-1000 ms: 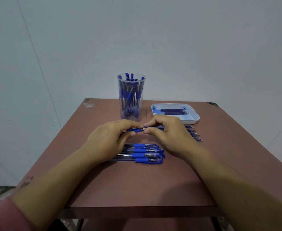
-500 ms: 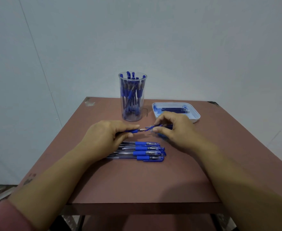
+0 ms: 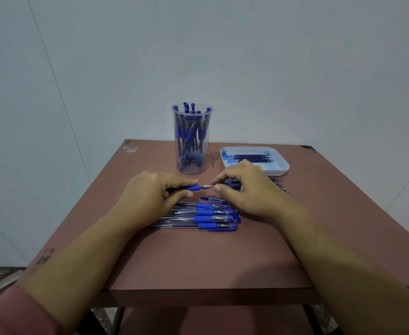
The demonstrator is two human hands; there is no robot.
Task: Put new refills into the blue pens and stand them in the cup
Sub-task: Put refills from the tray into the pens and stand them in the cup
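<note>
My left hand (image 3: 154, 193) grips a blue pen (image 3: 193, 188) by its barrel, level above the table, with the metal tip pointing right. The thumb and forefinger of my right hand (image 3: 248, 191) pinch that tip. Just below it a loose blue cap (image 3: 210, 199) lies on the table. Several capped blue pens (image 3: 205, 218) lie in a row under my hands. A clear cup (image 3: 191, 165) behind them holds several blue pens upright. Dark refills (image 3: 254, 157) rest in a white tray (image 3: 284, 166), and more refills (image 3: 279, 184) lie in front of it, partly hidden by my right hand.
The brown table (image 3: 198, 262) stands against a pale wall, and its near edge is close to my forearms. The cup and the tray stand side by side at the back. The floor shows at the lower left.
My right hand pulled the cap off the pen to the right, set it down on the table, and came back to pinch the bare tip. The left hand kept holding the pen.
</note>
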